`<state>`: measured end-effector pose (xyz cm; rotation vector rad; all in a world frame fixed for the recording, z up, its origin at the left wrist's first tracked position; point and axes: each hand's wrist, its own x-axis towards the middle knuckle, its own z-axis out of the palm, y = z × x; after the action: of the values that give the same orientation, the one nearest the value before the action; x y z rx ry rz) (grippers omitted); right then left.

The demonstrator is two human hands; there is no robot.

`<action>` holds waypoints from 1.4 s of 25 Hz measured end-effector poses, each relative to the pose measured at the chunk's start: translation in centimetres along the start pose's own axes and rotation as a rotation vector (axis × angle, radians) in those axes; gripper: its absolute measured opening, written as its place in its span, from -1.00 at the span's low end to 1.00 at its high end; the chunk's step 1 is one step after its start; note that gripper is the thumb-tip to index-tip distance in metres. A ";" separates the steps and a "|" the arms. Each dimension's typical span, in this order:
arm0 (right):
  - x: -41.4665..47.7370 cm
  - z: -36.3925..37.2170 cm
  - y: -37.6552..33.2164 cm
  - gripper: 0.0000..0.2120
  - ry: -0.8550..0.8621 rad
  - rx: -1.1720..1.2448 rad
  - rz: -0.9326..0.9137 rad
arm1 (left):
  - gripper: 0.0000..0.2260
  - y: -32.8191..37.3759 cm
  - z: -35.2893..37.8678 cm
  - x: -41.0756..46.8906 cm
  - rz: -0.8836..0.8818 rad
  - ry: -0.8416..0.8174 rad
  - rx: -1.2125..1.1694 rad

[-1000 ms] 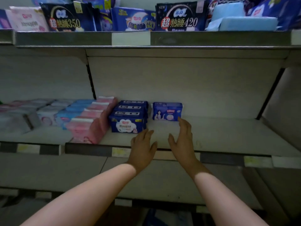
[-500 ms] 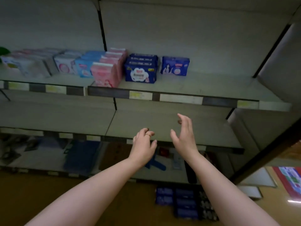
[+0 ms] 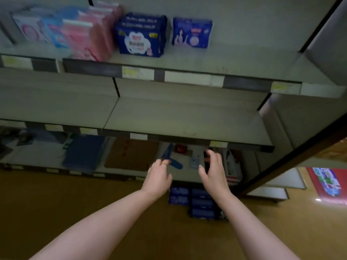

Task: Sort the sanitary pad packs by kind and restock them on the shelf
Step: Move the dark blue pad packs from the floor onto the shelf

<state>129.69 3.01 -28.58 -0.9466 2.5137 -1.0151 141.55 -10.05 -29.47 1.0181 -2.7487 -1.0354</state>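
Several dark blue pad packs (image 3: 196, 202) lie on the brown floor at the foot of the shelving. My left hand (image 3: 158, 178) and my right hand (image 3: 214, 170) hover above them, fingers loosely curved, holding nothing. On the upper shelf (image 3: 244, 72) stand a row of dark blue packs (image 3: 140, 37), a single blue pack (image 3: 191, 32) to their right, and pink packs (image 3: 88, 37) and light blue packs (image 3: 53, 32) to the left.
The middle shelf (image 3: 178, 117) carries nothing. The bottom shelf holds a blue flat item (image 3: 82, 152), a brown mat (image 3: 131, 154), small items and a white box (image 3: 232, 167). A dark upright post (image 3: 293, 156) bounds the shelving at right.
The view has tilted down from the pad shelf toward the floor. Both hands have dropped from the shelf edge to just above the packs on the floor.
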 end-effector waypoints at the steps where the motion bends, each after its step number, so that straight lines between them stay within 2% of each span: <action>1: 0.0 0.4 1.8 -0.54 -0.038 -0.013 0.033 | -0.57 -0.2 1.4 0.4 -0.037 -0.025 0.017; 4: -0.4 2.1 6.8 -0.58 -0.122 -0.036 0.116 | -0.64 -1.4 5.3 1.0 -0.162 -0.080 0.010; 7: -0.4 4.9 11.0 -0.51 -0.159 0.009 0.137 | -0.56 -4.4 9.3 2.0 -0.198 -0.135 -0.009; 11: -0.4 10.3 15.9 -0.50 -0.200 0.042 0.257 | -0.58 -9.0 14.9 4.4 -0.270 -0.262 0.033; 14: 0.2 14.3 18.5 -0.50 -0.197 0.078 0.306 | -0.57 -12.0 18.0 6.3 -0.280 -0.234 0.050; 20: 2.7 23.6 24.6 -0.51 -0.185 0.082 0.287 | -0.59 -18.5 24.4 9.3 -0.188 -0.206 0.010; 27: 4.6 37.1 38.0 -0.47 -0.246 -0.073 0.330 | -0.55 -28.0 36.1 13.5 -0.241 -0.105 -0.145; 31: 6.4 43.5 44.3 -0.41 -0.309 -0.172 0.293 | -0.56 -31.5 41.0 16.2 -0.114 -0.147 -0.055; 33: 7.5 46.1 47.1 -0.39 -0.329 -0.260 0.198 | -0.60 -32.0 42.1 17.5 0.009 -0.209 0.100; 35: 8.5 47.7 49.2 -0.33 -0.426 -0.399 0.113 | -0.57 -32.1 42.6 18.4 0.103 -0.226 0.233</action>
<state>122.14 -0.78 -97.12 -0.9834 2.3983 -0.2381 134.87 -14.39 -85.31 0.8148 -3.1284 -0.8812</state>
